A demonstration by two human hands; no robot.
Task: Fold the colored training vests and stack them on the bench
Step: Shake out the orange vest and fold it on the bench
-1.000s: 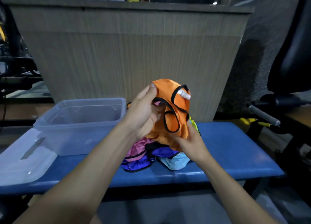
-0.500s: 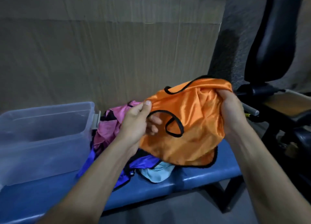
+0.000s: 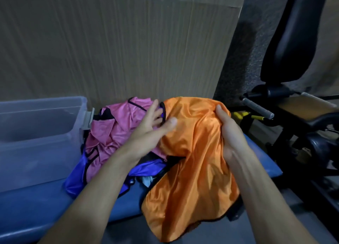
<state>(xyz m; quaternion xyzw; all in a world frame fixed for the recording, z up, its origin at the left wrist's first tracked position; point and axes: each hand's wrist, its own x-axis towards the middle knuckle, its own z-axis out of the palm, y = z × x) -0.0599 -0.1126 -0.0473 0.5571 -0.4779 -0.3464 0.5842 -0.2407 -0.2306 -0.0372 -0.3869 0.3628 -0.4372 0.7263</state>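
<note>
An orange vest (image 3: 190, 163) with black trim hangs loose over the front of the blue bench (image 3: 33, 207). My right hand (image 3: 229, 132) grips its upper right edge, fingers curled into the cloth. My left hand (image 3: 152, 128) is spread with straight fingers at the vest's upper left, by a black-trimmed opening; its thumb lies on the orange cloth. Behind my left hand a heap lies on the bench: a pink vest (image 3: 111, 133) on top, a purple vest (image 3: 77, 177) below, a scrap of light blue cloth (image 3: 147, 180) underneath.
A clear plastic tub (image 3: 36, 133) stands on the bench at the left, touching the heap. A wood-grain panel (image 3: 119, 47) rises right behind the bench. Black gym equipment with a padded backrest (image 3: 300, 34) and a grey handle (image 3: 256, 109) crowds the right side.
The orange vest has dropped lower and hangs longer over the bench's front edge. My left hand let go of the armhole trim and spread its fingers. The view has tilted down and right.
</note>
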